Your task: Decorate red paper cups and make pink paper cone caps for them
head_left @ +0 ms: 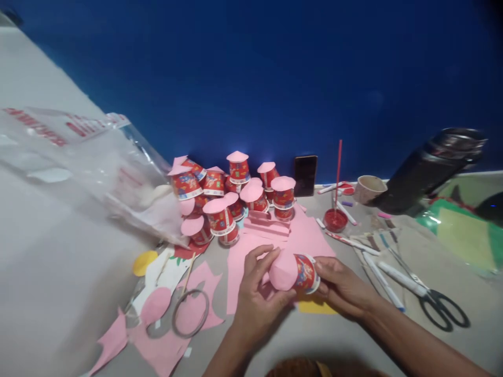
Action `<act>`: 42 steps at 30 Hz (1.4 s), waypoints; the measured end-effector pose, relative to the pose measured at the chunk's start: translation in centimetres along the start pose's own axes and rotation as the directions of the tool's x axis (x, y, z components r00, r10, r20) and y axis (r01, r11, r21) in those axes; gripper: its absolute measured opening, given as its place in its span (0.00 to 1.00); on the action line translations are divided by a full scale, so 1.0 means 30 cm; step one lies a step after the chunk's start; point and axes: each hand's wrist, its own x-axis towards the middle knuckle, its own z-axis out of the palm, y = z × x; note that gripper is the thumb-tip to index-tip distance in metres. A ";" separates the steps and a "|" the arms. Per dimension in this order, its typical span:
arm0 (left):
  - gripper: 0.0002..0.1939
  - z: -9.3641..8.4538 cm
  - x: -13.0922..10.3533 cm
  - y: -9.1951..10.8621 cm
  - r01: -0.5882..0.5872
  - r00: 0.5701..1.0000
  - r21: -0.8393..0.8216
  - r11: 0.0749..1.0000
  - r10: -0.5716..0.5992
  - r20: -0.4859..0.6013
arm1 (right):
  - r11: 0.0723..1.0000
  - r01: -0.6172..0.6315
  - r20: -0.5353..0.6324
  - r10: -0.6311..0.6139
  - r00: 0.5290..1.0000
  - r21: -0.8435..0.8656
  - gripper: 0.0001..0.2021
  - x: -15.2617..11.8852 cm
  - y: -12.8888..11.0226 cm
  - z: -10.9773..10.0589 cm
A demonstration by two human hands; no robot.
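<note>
Holding one red cup [308,273] between both hands, low centre of the head view, tipped on its side, pink cone [283,269] toward the left. Left hand [257,285]: fingers and thumb curled about the cone, pinching it. Right hand [340,285]: thumb and fingers pinching the cup near its white rim. Pink paper [239,267] lies beneath and beyond; yellow piece [316,305] below the cup. Behind, a cluster of pink-capped cups [220,217], some stacked, against a blue wall [251,78]. At left, a grey ring [174,314] on pink scraps [157,348]. At right, scissors [436,303], a marker [404,279], a dark flask [428,167], tilted.
</note>
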 end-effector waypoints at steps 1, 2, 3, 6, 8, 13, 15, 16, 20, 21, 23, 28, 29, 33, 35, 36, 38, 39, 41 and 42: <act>0.33 0.000 -0.002 0.003 0.004 1.000 -0.011 1.000 -0.004 0.004 | 1.000 -0.007 -0.001 0.007 1.000 0.004 0.23 -0.003 0.003 0.002; 0.33 0.001 -0.003 0.007 0.002 1.000 -0.014 1.000 -0.002 0.009 | 1.000 -0.015 -0.002 0.015 1.000 0.006 0.23 -0.005 0.007 0.004; 0.33 0.003 -0.003 0.010 -0.006 1.000 -0.011 1.000 0.006 0.013 | 1.000 -0.025 -0.001 0.025 1.000 0.008 0.23 -0.007 0.009 0.007; 0.34 0.010 0.000 0.026 -0.068 0.997 0.011 0.998 0.067 0.024 | 0.999 -0.047 0.002 0.047 0.999 -0.010 0.23 -0.010 0.015 0.009; 0.32 -0.002 0.004 0.040 -0.115 0.993 0.060 0.992 0.115 0.011 | 0.998 -0.046 -0.001 0.046 0.999 -0.046 0.22 -0.010 0.013 0.004; 0.26 -0.185 0.003 0.056 0.011 0.964 0.422 0.906 0.102 -0.244 | 0.996 0.008 -0.095 -0.016 0.995 -0.092 0.24 -0.009 -0.006 -0.023; 0.25 -0.311 -0.008 0.046 0.205 0.908 0.538 0.818 0.046 -0.416 | 0.994 0.011 -0.127 -0.026 0.992 -0.113 0.23 -0.010 -0.015 -0.031; 0.26 -0.375 -0.014 0.037 0.306 0.864 0.553 0.775 0.018 -0.503 | 0.992 0.010 -0.133 -0.027 0.991 -0.129 0.23 -0.011 -0.018 -0.033; 0.30 -0.565 -0.032 -0.014 0.549 0.677 0.467 0.694 -0.041 -0.735 | 0.982 -0.003 -0.139 -0.024 0.990 -0.188 0.23 -0.012 -0.018 -0.037; 0.31 -0.589 -0.030 -0.029 0.578 0.649 0.448 0.682 -0.051 -0.759 | 0.980 -0.008 -0.136 -0.019 0.990 -0.199 0.23 -0.011 -0.017 -0.038; 0.33 -0.611 -0.021 -0.061 0.628 0.631 0.439 0.643 -0.090 -0.771 | 0.976 -0.018 -0.132 -0.011 0.991 -0.218 0.24 -0.009 -0.016 -0.041; 0.28 -0.605 0.007 -0.127 0.642 0.695 0.551 0.533 -0.103 -0.711 | 0.971 0.000 -0.139 -0.034 0.990 -0.239 0.23 -0.005 -0.029 -0.042; 0.28 -0.606 0.010 -0.137 0.634 0.708 0.565 0.529 -0.102 -0.699 | 0.972 0.007 -0.138 -0.041 0.990 -0.234 0.23 -0.006 -0.033 -0.041; 0.39 -0.628 0.006 -0.135 0.562 0.794 0.652 0.510 -0.111 -0.598 | 0.978 0.011 -0.124 -0.037 0.992 -0.207 0.23 -0.003 -0.040 -0.034; 0.45 -0.631 -0.006 -0.094 0.548 0.825 0.741 0.388 -0.104 -0.556 | 0.979 0.005 -0.114 -0.029 0.993 -0.203 0.23 0.002 -0.038 -0.033; 0.46 -0.624 -0.014 -0.065 0.543 0.828 0.773 0.330 -0.057 -0.558 | 0.978 0.006 -0.114 -0.030 0.993 -0.209 0.23 0.005 -0.037 -0.033; 0.39 -0.585 -0.034 -0.004 0.489 0.840 0.812 0.319 0.082 -0.537 | 0.972 0.012 -0.118 -0.040 0.992 -0.234 0.23 0.007 -0.037 -0.027; 0.33 -0.550 -0.044 0.022 0.430 0.855 0.828 0.361 0.132 -0.502 | 0.968 0.012 -0.114 -0.042 0.993 -0.252 0.23 0.005 -0.038 -0.019; 0.23 -0.454 -0.064 0.049 0.299 0.886 0.816 0.496 0.173 -0.429 | 0.955 -0.008 -0.084 -0.018 0.996 -0.296 0.23 -0.008 -0.046 0.006; 0.20 -0.397 -0.072 0.048 0.242 0.899 0.782 0.574 0.170 -0.403 | 0.944 -0.029 -0.063 0.008 0.998 -0.329 0.22 -0.020 -0.051 0.023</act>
